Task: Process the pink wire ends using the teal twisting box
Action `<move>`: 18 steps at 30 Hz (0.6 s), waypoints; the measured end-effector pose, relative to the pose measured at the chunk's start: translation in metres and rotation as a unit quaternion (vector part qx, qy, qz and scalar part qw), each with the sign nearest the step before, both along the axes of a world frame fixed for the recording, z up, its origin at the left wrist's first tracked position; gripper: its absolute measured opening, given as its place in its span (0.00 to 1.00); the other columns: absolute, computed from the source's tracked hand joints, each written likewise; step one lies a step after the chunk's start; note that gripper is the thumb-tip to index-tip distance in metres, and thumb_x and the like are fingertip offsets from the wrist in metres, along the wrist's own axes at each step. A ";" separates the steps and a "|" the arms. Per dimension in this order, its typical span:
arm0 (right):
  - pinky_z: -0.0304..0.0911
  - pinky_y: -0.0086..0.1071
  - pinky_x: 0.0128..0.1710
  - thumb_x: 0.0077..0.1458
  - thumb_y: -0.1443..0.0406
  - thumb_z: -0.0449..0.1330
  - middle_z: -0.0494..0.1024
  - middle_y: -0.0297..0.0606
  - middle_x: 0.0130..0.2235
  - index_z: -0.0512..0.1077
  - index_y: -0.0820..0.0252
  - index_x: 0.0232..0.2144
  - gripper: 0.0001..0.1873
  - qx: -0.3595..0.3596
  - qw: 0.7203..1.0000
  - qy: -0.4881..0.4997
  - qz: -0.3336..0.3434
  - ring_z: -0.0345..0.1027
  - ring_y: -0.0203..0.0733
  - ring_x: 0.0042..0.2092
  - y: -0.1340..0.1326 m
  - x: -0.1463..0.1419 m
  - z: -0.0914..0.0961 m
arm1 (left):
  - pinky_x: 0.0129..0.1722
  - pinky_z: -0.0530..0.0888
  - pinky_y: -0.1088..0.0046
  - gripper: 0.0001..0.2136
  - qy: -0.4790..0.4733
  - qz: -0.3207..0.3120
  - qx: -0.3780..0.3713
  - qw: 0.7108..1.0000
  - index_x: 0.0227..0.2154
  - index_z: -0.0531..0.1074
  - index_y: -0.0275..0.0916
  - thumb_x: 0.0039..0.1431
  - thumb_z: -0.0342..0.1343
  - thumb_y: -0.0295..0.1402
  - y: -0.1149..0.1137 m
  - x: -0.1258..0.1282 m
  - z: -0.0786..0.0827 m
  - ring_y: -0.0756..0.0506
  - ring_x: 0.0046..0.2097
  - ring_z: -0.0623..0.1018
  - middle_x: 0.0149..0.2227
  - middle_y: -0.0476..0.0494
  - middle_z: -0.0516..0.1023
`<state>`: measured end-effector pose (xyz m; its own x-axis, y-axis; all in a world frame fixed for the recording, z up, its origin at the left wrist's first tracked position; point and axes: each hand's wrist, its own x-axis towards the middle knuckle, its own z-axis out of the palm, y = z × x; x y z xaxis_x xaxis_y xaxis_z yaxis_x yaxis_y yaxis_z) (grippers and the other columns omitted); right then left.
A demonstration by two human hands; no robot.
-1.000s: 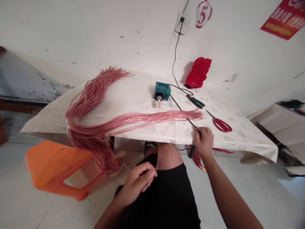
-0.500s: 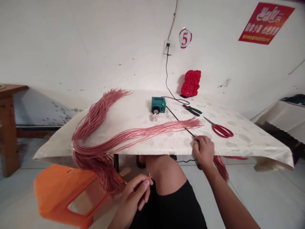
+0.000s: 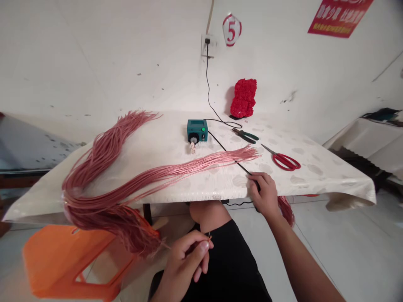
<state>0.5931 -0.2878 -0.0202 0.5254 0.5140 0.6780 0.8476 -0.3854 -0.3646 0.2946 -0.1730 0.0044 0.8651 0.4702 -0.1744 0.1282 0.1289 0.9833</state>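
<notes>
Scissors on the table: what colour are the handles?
The scissors' handles are bright red, seen best in the head view.

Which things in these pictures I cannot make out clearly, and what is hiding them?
All in the head view:

The small piece pinched by the left hand: mostly hidden by the fingers.
The end of the black cord: hidden by the right hand.
The red poster: top cut off by the picture edge.
The teal box: display too small to read.

Salmon-pink wires (image 3: 157,172) fan across a cream tablecloth (image 3: 315,184) blotched with faint grey ovals. Nearby sit a teal box (image 3: 197,130), green-handled pliers (image 3: 245,135), red-handled scissors (image 3: 285,162) and a crimson block (image 3: 243,98), above an orange stool (image 3: 63,260).
</notes>
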 end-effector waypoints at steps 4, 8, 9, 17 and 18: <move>0.65 0.49 0.53 0.63 0.66 0.54 0.78 0.46 0.49 0.77 0.59 0.42 0.12 0.022 0.999 0.036 0.028 0.72 0.52 0.51 -0.005 -0.001 0.001 | 0.21 0.58 0.77 0.17 -0.027 0.013 -0.005 1.000 0.35 0.76 0.37 0.66 0.55 0.48 0.002 0.009 0.001 0.54 0.20 0.67 0.24 0.47 0.75; 0.66 0.51 0.55 0.61 0.66 0.55 0.79 0.44 0.48 0.78 0.58 0.40 0.11 0.047 0.996 0.069 0.039 0.72 0.51 0.52 -0.006 0.001 0.002 | 0.21 0.60 0.78 0.15 -0.049 0.026 0.004 0.998 0.36 0.76 0.37 0.67 0.54 0.44 0.006 0.001 0.007 0.55 0.21 0.67 0.26 0.48 0.76; 0.66 0.51 0.55 0.61 0.66 0.56 0.78 0.44 0.48 0.78 0.58 0.39 0.11 0.057 0.995 0.077 0.039 0.72 0.51 0.52 -0.006 0.000 0.004 | 0.21 0.59 0.78 0.14 -0.050 0.033 0.006 0.998 0.35 0.75 0.37 0.68 0.54 0.43 0.006 -0.002 0.008 0.56 0.20 0.66 0.26 0.49 0.75; 0.69 0.44 0.48 0.63 0.68 0.55 0.76 0.39 0.41 0.75 0.55 0.39 0.09 0.119 0.978 0.131 0.113 0.73 0.46 0.46 -0.014 -0.101 0.045 | 0.22 0.60 0.79 0.14 -0.013 0.018 0.048 0.999 0.36 0.73 0.39 0.70 0.50 0.43 -0.002 -0.017 0.014 0.55 0.21 0.65 0.23 0.55 0.70; 0.70 0.41 0.46 0.63 0.69 0.56 0.77 0.38 0.39 0.75 0.55 0.39 0.08 0.076 0.966 0.162 0.187 0.73 0.44 0.44 -0.014 -0.115 0.043 | 0.24 0.63 0.78 0.14 0.004 0.010 0.086 0.996 0.36 0.72 0.40 0.70 0.49 0.43 0.002 -0.016 0.013 0.54 0.23 0.67 0.24 0.54 0.71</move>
